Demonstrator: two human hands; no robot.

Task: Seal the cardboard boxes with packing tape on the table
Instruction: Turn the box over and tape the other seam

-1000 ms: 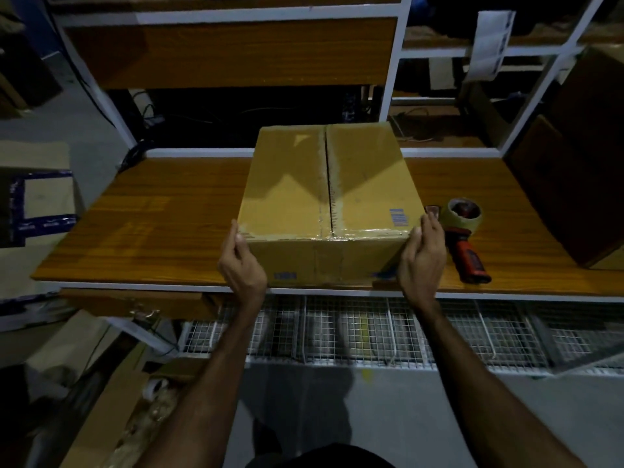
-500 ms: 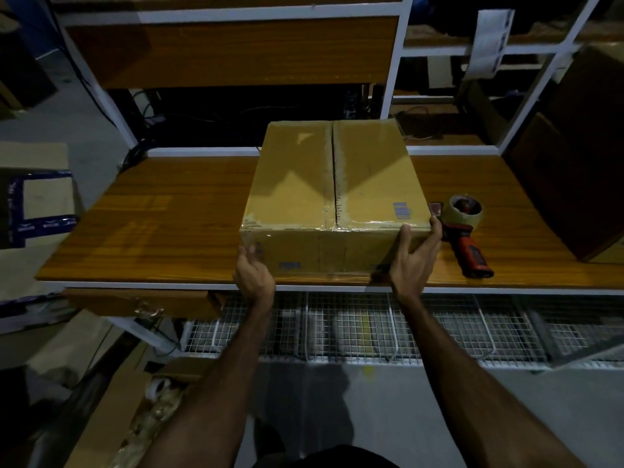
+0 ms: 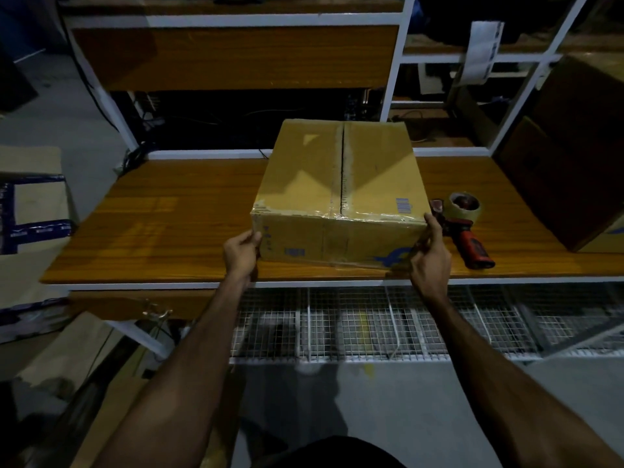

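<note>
A closed cardboard box (image 3: 337,184) stands on the wooden table (image 3: 162,224), near its front edge. Clear tape runs along the top seam and over the near top edge. My left hand (image 3: 241,253) grips the box's near left corner, fingers curled round it. My right hand (image 3: 430,255) holds the near right corner, thumb up along the edge and fingers low on the front face. A tape dispenser (image 3: 467,224) with a red handle and a brown tape roll lies on the table just right of the box.
A dark cardboard box (image 3: 567,157) leans at the table's right end. White shelf frame and a wooden shelf (image 3: 233,55) rise behind the table. Wire mesh baskets (image 3: 371,319) hang under the front edge. Flattened cartons (image 3: 30,197) lie on the floor to the left.
Both hands slid down from the box's top corners to its lower near corners. The box shifted slightly to the right and turned a little.
</note>
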